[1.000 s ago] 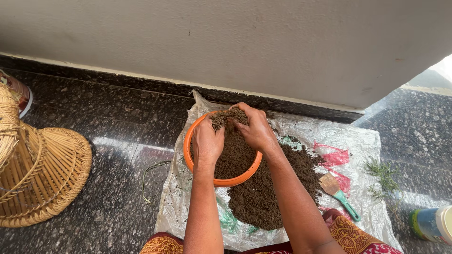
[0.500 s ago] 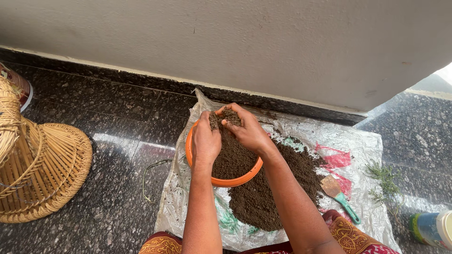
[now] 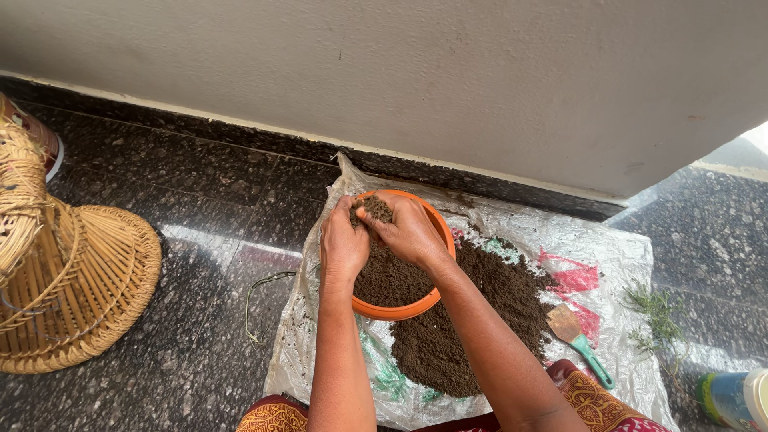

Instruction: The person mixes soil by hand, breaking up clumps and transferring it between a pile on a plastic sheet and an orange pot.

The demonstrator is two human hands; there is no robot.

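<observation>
orange pot (image 3: 404, 307) of soil (image 3: 392, 276), left hand (image 3: 342, 244) and right hand (image 3: 410, 232) cupping a clump

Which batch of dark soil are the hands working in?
The soil inside the round orange pot, not the loose heap on the plastic sheet.

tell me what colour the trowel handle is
Green, on the small trowel lying right of the soil; head view.
</observation>
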